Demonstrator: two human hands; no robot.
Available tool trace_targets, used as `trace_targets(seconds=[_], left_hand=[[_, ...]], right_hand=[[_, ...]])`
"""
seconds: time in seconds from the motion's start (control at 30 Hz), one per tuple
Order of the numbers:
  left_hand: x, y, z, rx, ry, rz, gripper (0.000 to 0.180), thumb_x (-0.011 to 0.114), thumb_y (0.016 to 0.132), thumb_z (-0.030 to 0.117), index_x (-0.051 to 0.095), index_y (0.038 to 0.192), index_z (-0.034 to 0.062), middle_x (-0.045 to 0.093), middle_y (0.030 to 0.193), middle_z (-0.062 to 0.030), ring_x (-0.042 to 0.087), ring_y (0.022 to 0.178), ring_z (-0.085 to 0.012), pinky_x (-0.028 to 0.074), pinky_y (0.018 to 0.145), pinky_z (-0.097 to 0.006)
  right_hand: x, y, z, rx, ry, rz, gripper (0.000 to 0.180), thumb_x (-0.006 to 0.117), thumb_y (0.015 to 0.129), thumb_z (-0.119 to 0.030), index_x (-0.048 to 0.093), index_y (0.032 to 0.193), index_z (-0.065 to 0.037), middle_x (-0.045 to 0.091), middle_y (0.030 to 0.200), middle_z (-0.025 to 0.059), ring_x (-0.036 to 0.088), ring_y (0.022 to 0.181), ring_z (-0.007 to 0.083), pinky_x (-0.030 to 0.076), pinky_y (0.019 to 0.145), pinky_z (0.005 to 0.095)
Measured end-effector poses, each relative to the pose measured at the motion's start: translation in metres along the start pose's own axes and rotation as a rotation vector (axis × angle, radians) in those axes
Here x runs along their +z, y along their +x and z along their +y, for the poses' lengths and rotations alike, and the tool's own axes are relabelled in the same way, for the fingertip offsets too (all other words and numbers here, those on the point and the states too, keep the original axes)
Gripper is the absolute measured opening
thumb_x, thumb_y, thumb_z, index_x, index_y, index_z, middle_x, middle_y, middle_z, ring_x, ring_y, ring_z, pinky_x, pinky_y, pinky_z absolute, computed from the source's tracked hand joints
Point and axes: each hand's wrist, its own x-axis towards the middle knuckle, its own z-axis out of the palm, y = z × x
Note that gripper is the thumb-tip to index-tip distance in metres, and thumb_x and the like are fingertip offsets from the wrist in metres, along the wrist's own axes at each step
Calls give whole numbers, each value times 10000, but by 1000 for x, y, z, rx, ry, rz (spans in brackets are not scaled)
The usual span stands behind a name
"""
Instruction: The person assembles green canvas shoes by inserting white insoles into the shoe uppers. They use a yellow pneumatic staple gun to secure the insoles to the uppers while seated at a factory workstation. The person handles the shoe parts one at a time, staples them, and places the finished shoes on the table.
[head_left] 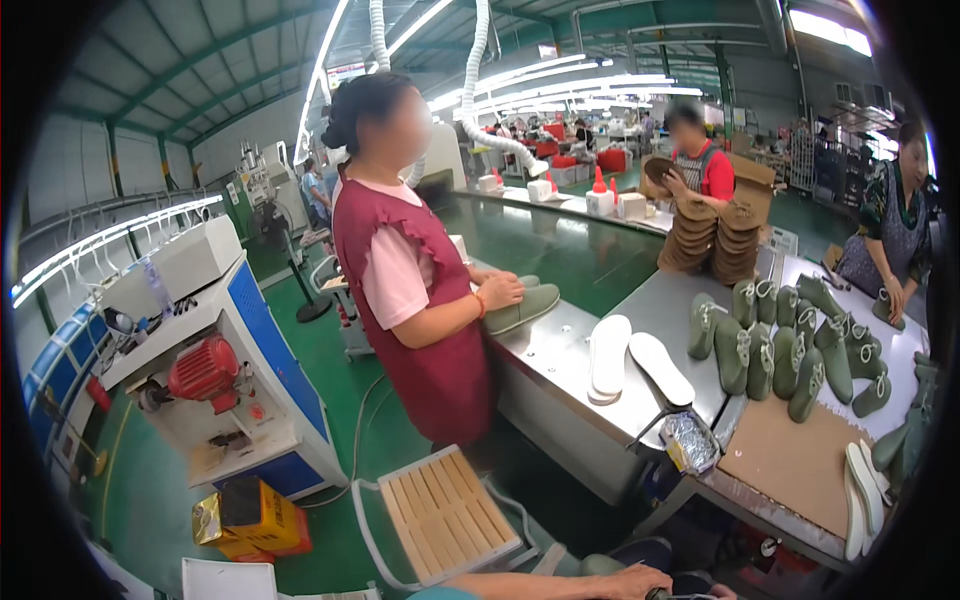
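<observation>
Head view: the left hand [638, 581] comes in low, right at the lower edge, its fingers curled beside a small dark thing [658, 594]. The frame cuts that thing off, so whether the fingers clamp it cannot be told. Just to its right, a sliver of the right hand [722, 592] shows; its grip cannot be told either. The two hands are near each other, in front of the table's near edge.

On the table, brown cardboard [800, 460] stretches from that edge back to rows of green shoes [790, 365]. White insoles [862, 500] lie along its right side, and a foil-lined tray [690, 442] sits by its left corner. Farther left, more white insoles [661, 370] rest on the metal counter [570, 350], near its rim.

A slatted stool [450, 512] stands left of the hands. Green floor [350, 420] runs as a lane between the counter side, where a co-worker [400, 280] holds a green shoe [525, 308], and a white-and-blue machine [285, 350].
</observation>
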Motion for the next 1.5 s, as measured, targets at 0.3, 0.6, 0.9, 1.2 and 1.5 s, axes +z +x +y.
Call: trace_targets(seconds=[0.3,0.6,0.9,1.2,1.5], left_hand=[[-11,1,11,6,-8,-138,358,815,670,347,709,932,128,683,893,-105,657,862,-284,507,734,-394],[5,-7,-10,-32,69,-112,482,794,695,414,675,1050,112,670,976,-131,639,942,-313,503,789,-422],[-12,-48,-22,63,478,400,382,662,797,353,638,1087,105,659,1028,-84,613,1003,-286,444,882,-439],[14,-64,-30,-266,-430,976,224,583,923,205,624,1053,27,677,968,-101,651,893,-246,492,832,-356],[103,-158,-283,-1455,-563,725,535,620,890,396,580,1266,17,694,1070,-156,650,1049,-280,487,916,-361]], right_hand=[[9,-12,-33,-248,-310,-83,93,637,885,-25,575,950,1,588,1062,138,540,955,192,437,875,305],[9,44,44,265,-111,-804,716,783,783,-114,438,1403,-17,543,1350,106,509,1233,237,385,1049,359],[41,67,4,159,-27,-907,626,762,816,-224,504,1361,-59,445,1430,156,396,1353,278,310,1113,410],[52,66,-10,374,-479,-870,779,726,830,-349,358,1467,-95,498,1392,180,483,1293,343,375,1071,386],[71,94,-16,730,-459,-861,738,775,798,-294,438,1414,-70,570,1294,163,545,1214,275,421,1017,360]])
